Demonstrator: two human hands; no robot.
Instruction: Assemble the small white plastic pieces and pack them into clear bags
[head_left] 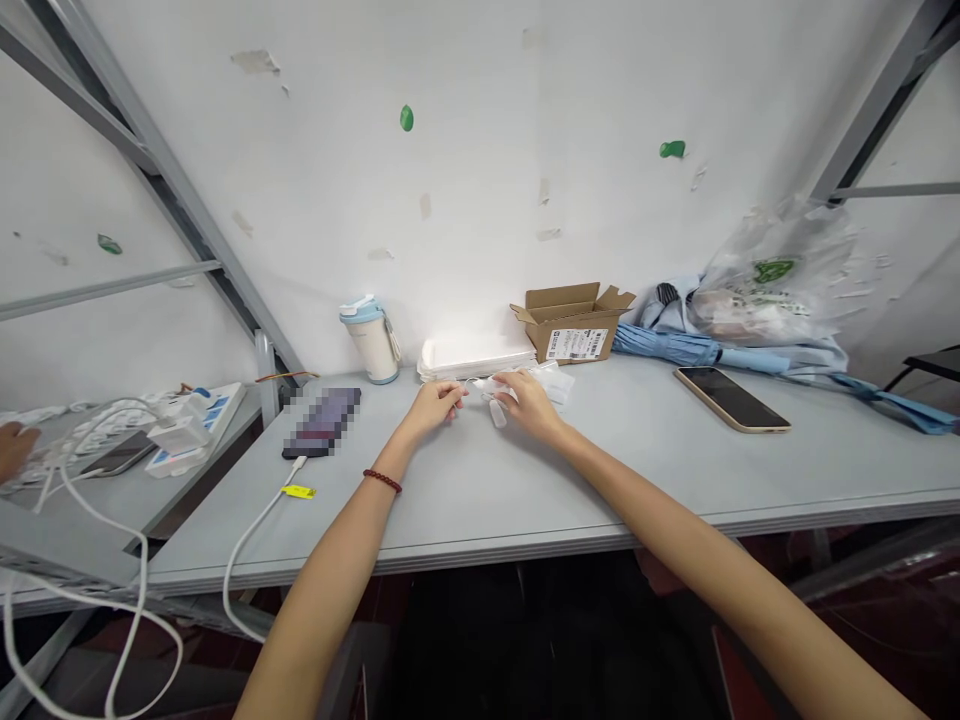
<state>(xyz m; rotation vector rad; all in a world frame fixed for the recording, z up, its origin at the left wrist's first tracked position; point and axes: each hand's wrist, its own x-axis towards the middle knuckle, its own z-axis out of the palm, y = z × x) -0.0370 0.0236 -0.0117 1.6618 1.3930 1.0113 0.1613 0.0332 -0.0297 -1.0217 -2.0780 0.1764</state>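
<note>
Both my arms reach out over a grey table point(615, 470). My left hand point(433, 405), with a dark red bead bracelet point(382, 481) on its wrist, pinches the end of a small white item point(489, 386). My right hand point(525, 398) grips the other side of that same white item, and a small white piece point(498, 413) hangs below its fingers. I cannot tell exactly what the white item is. Just behind my hands lie a white flat tray stack point(469, 356) and a clear plastic bag point(559, 382).
A phone point(324, 421) on a white cable point(255, 530) lies left of my hands; another phone point(731, 399) lies at right. At the back stand a lidded cup point(370, 340), an open cardboard box point(574, 321), a blue umbrella point(675, 348) and a plastic bag point(772, 280). Another person's hand point(13, 448) shows at far left near a power strip point(191, 425).
</note>
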